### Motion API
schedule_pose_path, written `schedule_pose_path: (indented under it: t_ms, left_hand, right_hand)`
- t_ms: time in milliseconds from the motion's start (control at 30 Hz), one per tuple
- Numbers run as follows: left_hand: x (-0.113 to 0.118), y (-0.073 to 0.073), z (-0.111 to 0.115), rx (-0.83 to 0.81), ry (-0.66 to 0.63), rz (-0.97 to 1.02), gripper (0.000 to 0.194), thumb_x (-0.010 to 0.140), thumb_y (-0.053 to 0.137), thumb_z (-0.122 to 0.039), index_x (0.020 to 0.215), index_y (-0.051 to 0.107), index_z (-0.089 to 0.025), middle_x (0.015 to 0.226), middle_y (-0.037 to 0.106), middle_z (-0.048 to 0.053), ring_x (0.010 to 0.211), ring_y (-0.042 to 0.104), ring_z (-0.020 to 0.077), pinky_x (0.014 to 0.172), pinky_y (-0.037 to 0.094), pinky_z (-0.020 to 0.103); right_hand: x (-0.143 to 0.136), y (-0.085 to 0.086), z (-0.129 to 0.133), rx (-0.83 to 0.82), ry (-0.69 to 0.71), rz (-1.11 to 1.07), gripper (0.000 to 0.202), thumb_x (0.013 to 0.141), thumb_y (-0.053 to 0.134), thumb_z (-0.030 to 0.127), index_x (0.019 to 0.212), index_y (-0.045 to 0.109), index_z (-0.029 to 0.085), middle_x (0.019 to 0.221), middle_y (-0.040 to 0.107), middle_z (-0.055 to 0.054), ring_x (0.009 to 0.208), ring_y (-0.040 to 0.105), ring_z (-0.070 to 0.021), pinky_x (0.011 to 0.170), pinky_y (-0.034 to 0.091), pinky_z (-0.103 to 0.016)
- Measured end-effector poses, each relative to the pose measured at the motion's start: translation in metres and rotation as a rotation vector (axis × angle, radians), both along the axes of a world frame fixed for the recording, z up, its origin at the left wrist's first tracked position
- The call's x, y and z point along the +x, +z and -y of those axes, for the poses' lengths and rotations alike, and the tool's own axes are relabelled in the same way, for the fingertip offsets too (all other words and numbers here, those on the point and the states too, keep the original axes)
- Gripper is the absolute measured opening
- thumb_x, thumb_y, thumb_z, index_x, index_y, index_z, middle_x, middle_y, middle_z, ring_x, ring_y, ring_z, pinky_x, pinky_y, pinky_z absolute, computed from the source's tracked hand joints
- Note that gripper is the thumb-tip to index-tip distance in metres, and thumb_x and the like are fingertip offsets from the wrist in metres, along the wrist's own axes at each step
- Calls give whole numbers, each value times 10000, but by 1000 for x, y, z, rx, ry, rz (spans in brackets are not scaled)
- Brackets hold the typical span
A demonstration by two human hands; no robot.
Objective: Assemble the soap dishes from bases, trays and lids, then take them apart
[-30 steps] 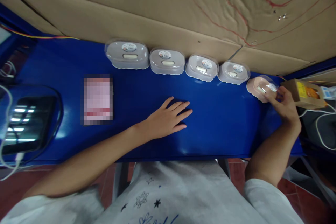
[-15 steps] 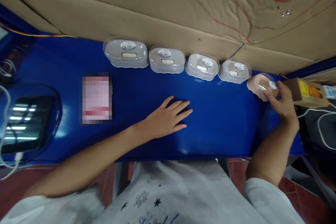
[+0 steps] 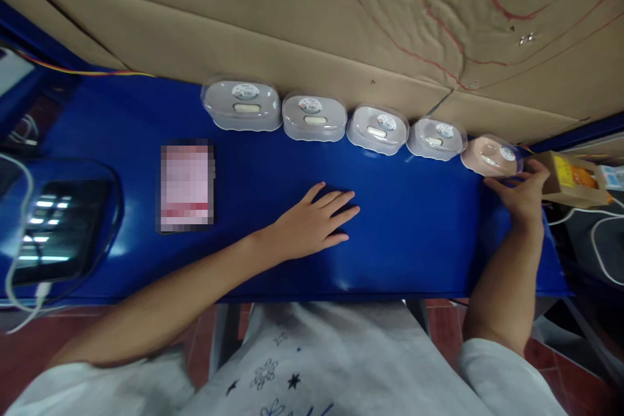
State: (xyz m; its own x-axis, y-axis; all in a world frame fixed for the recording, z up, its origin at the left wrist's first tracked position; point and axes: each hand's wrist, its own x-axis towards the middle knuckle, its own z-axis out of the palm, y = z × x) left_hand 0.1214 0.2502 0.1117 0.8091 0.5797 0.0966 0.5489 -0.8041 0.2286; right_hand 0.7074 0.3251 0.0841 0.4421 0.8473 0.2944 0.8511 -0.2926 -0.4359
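My left hand (image 3: 312, 224) lies flat on the blue table (image 3: 390, 234) with its fingers spread and nothing in it. At the right, my right hand (image 3: 521, 195) is at the front right edge of a pinkish lidded container (image 3: 490, 156), thumb and fingers apart. Whether the fingertips touch it is hard to tell. The container stands at the right end of a row along the cardboard wall. Left of it are clear-lidded pale containers: one (image 3: 437, 138) beside it, then a second (image 3: 377, 130), a third (image 3: 314, 118) and a larger one (image 3: 242, 106) at the left end.
A device with a blurred pink screen (image 3: 186, 185) lies left of my left hand. Further left is a dark tablet (image 3: 58, 231) with a white cable. A brown box (image 3: 570, 182) with orange contents stands beyond my right hand. Cardboard (image 3: 244, 6) covers the wall behind.
My right hand has loosened from around the pinkish container and drawn slightly toward me. That container now sits more in line with the row. The view has shifted slightly.
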Motion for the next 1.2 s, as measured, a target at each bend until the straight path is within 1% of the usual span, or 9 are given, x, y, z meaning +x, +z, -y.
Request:
schedule_pose_path:
  t_ms: [100, 200, 300, 400, 500, 600, 767, 1000, 1200]
  left_hand:
    - [-1, 0, -2, -2, -13, 2, 545, 1106, 575, -463, 1584, 547, -202, 1668, 513, 161, 1495, 526, 332, 1294, 316, 596]
    - [-6, 5, -12, 11, 29, 13, 531, 1108, 560, -442, 1585, 548, -209, 1659, 517, 164, 1452, 567, 334, 1239, 415, 533]
    - [-21, 15, -31, 92, 300, 25, 527, 1105, 527, -372, 1604, 523, -199, 1670, 487, 186, 1457, 559, 364, 1207, 444, 520]
    - [-44, 24, -52, 176, 664, 30, 612, 1082, 527, -357, 1660, 434, -180, 1734, 371, 220, 1557, 427, 443, 1245, 359, 619]
    - [-63, 26, -66, 165, 823, 50, 732, 1063, 546, -424, 1716, 318, -184, 1781, 268, 226, 1631, 274, 478, 1271, 271, 685]
    - [-66, 23, -69, 147, 804, 28, 691, 1084, 492, -464, 1705, 353, -197, 1790, 249, 221, 1647, 236, 477, 1277, 230, 704]
    - [-52, 22, -63, 149, 784, 4, 636, 1089, 480, -473, 1642, 455, -160, 1746, 317, 264, 1647, 244, 469, 1286, 182, 705]
    - [-55, 22, -63, 99, 817, 16, 650, 1072, 502, -549, 1619, 488, -197, 1738, 305, 270, 1653, 183, 510, 1234, 260, 745]
    - [-56, 18, -63, 72, 757, 43, 702, 1057, 546, -529, 1637, 443, -147, 1744, 268, 285, 1663, 139, 510, 1247, 318, 700]
  right_hand:
    - [-17, 2, -4, -38, 19, -130, 1181, 597, 967, 344, 1540, 263, 232, 1381, 589, -205, 1068, 725, -286, 901, 608, -439]
    - [-33, 8, -7, -57, 30, -187, 1227, 593, 976, 350, 1575, 249, 241, 1474, 561, -242, 1197, 707, -335, 974, 585, -478]
    - [-42, 13, -8, -83, 48, -214, 1287, 589, 975, 369, 1613, 209, 223, 1549, 519, -275, 1319, 658, -372, 1048, 556, -501]
    - [-47, 17, -7, -117, 72, -207, 1301, 601, 964, 388, 1634, 195, 205, 1600, 484, -286, 1365, 633, -374, 1085, 540, -491]
    - [-55, 21, -5, -127, 41, -150, 1239, 631, 944, 444, 1624, 249, 185, 1607, 474, -304, 1381, 603, -415, 1124, 498, -559]
    - [-73, 27, -4, -35, 29, -18, 1082, 711, 863, 508, 1590, 342, 151, 1557, 505, -304, 1325, 618, -412, 1125, 486, -582]
    - [-129, 39, -1, 258, 166, 195, 737, 811, 689, 470, 1432, 556, 95, 1326, 628, -239, 1222, 630, -364, 1080, 514, -553]
    - [-199, 38, 6, 202, 514, 153, 402, 992, 600, 460, 1283, 674, 192, 1250, 675, -156, 1227, 637, -320, 1116, 506, -541]
    - [-196, 28, 4, 176, 359, 163, 491, 958, 664, 461, 1369, 646, 193, 1490, 537, -232, 1452, 496, -446, 1177, 399, -713]
